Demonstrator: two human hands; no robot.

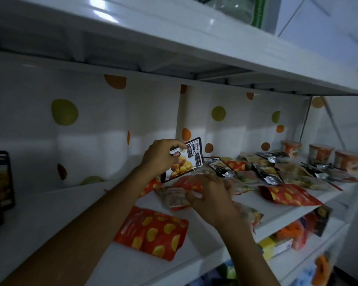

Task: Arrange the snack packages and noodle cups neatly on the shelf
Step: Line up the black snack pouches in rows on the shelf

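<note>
Blurred, the right hand (212, 195) grips a packet (175, 198), its print unreadable; the left hand (160, 156) pinches a pouch (186, 159) above the white shelf (50, 213); cups (320, 152) stand far right before dim dotted backing (91, 120)

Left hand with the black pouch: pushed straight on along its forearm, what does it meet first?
Likely the dotted back sheet, pouch edge first: the left hand holds the pouch raised above the lying packets. Depth is unclear.

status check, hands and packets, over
Left hand holds black-and-white snack pouch, lifted. Right hand grips clear red-edged packet. Loose foil packets heaped beside; orange noodle cups back right.
</note>
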